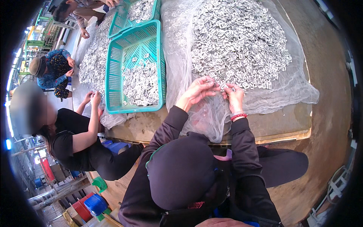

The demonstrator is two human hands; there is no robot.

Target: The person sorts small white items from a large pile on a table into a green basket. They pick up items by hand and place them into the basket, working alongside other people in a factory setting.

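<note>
My right hand (236,99), with a red beaded bracelet at the wrist, pinches a small grey metal buckle (223,87) between thumb and fingers. Close beside it, my left hand (198,91) has its thumb and fingertips drawn together; what they hold is too small to make out. Both hands are at the near edge of a big heap of slotted buckles (238,41). The heap lies on a sheer whitish mesh cloth (206,117), which bunches up below my hands.
Left of the heap stands a turquoise plastic basket (162,75) partly filled with buckles, with a second basket (112,28) behind it. Several people work along the left side by another buckle heap (92,62). The brown table (272,126) ends just in front of my body.
</note>
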